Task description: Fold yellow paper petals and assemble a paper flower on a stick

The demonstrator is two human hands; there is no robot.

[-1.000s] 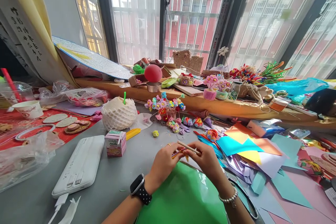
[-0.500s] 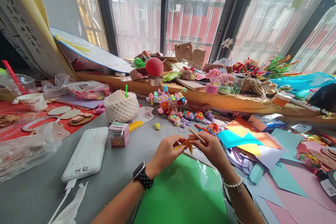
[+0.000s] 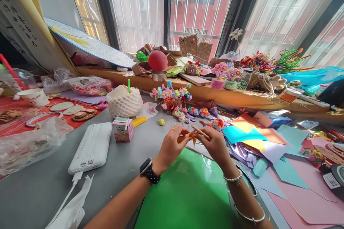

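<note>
Above the far edge of a green board (image 3: 185, 193), both hands meet at a small folded orange-yellow paper piece (image 3: 194, 140). My left hand (image 3: 170, 148) pinches its left side between thumb and fingers. On the other side, my right hand (image 3: 217, 146) has its fingertips on the same piece and also grips a thin pale stick (image 3: 199, 131), which slants up to the left. The fingers cover part of the paper. Small multicoloured paper flowers (image 3: 172, 96) and a loose yellow one (image 3: 161, 122) lie beyond the hands.
Coloured paper sheets (image 3: 290, 179) spread over the right side. To the left are a white power bank (image 3: 91, 146) with a cable, a pink drink carton (image 3: 123, 130) and a net-wrapped coconut (image 3: 125, 101). A cluttered wooden sill (image 3: 118, 78) runs along the back.
The view has shifted slightly. Both hands keep hold of the paper piece, with small finger movements, and the stick stays in my right hand.
</note>
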